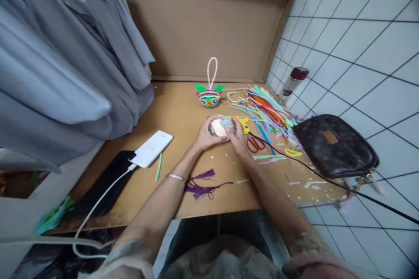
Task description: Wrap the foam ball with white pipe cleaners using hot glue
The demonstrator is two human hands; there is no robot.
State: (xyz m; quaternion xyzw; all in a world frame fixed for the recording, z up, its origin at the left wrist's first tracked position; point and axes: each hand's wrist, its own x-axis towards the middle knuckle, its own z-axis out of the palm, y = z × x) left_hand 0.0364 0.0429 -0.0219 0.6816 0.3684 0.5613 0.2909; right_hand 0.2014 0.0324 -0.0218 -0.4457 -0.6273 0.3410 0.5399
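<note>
Between my two hands I hold a rounded ball (218, 127), cream-white on one side and pale blue-grey on the other. My left hand (205, 134) wraps round its left side. On the right, the fingers of my right hand (238, 135) press against the blue-grey part. Just beyond my right hand lies a yellow glue gun (245, 124), partly hidden by it, with red-handled scissors (255, 144) beside it. Farther back sits a colourful animal-head ornament (209, 98) with green ears and a white loop on top. Purple tassels (201, 184) lie between my forearms.
A heap of coloured fuzzy craft stems (266, 107) covers the back right. Near the tiled wall are a brown patterned bag (337, 146) and a red-lidded bottle (292, 85). A black cord (304, 165) crosses the right. At left lie a white power bank (153, 148) and grey cloth (65, 65).
</note>
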